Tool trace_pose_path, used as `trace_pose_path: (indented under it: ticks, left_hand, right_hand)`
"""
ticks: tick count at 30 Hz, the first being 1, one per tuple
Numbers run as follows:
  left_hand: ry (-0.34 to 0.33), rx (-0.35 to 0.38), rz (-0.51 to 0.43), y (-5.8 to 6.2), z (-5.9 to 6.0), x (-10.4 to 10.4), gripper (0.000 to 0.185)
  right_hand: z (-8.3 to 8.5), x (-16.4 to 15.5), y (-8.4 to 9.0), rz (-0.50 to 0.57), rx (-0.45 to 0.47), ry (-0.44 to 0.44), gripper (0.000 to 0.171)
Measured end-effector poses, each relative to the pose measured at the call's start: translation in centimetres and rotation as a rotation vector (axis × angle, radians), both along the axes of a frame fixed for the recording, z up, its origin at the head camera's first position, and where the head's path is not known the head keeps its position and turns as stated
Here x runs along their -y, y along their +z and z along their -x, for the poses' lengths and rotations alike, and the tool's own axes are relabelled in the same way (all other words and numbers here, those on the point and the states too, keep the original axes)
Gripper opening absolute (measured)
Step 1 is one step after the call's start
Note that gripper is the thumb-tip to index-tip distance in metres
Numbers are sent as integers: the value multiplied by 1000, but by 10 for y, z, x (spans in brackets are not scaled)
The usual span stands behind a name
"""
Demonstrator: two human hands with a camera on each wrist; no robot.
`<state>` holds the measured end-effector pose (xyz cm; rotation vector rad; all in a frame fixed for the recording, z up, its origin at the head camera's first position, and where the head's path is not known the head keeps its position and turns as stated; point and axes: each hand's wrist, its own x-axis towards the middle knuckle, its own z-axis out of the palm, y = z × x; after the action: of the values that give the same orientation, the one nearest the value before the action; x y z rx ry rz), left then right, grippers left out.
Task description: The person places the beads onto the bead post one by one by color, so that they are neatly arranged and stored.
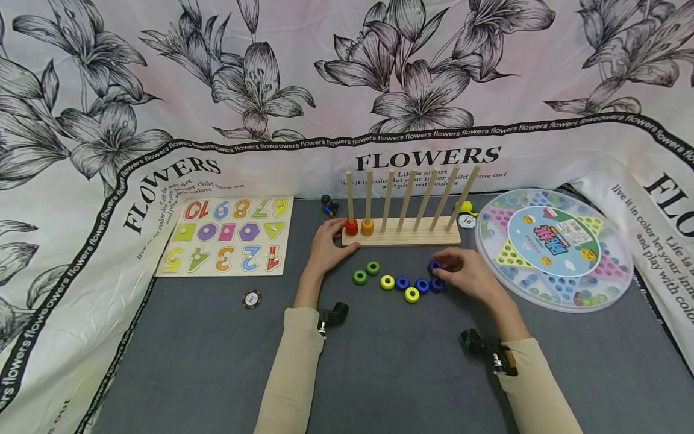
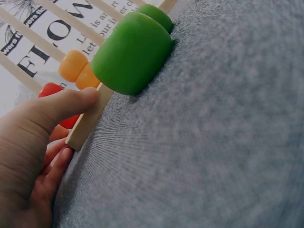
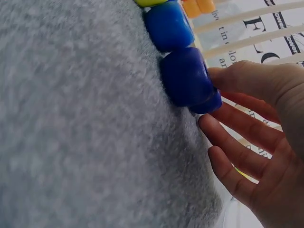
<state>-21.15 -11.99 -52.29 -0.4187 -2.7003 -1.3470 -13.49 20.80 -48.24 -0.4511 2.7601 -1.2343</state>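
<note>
Pegboard [image 1: 401,239] smooth wood; beads [image 2: 130,54] smooth, softly glossy; tablecloth [image 1: 396,380] matt.

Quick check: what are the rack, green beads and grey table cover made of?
Rack: likely unpainted wood, matte, going by its pale tan colour. Green beads: painted wood or plastic, I can't tell which; smooth, with a soft sheen. Grey table cover: apparently fabric, matte, from its fibrous texture up close.

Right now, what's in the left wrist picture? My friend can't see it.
A person's left hand grips one end of a pale wooden base with thin wooden pegs. Rounded red rings and rounded orange rings sit on two pegs; two rounded green rings rest nearby on grey cloth.
</note>
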Motion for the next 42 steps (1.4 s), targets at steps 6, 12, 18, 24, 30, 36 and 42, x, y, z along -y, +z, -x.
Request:
trace_pose_path:
  ticks: [6,12,18,24,30,36,42]
  left_hand:
    - [0,-8,6,-1,1,0,66]
    - [1,-8,-2,-2,1,0,66]
    - [-2,-8,-7,-1,0,0,66]
    - [-3,-3,4,0,1,0,66]
    - [-7,-12,5,0,0,1,65]
    - [-7,-23,7,-1,0,1,65]
    - [-7,-23,-1,-2,1,1,65]
  right_hand:
    - [7,7,8,55,-1,-14,32]
    - [14,20,25,107,-64,-35,32]
    - [19,34,47,139,-134,-74,30]
    - [26,49,70,164,-220,-87,28]
    - [33,63,91,225,-322,-75,26]
    - [37,77,110,271,-440,-90,26]
    - [42,86,125,338,-517,-125,23]
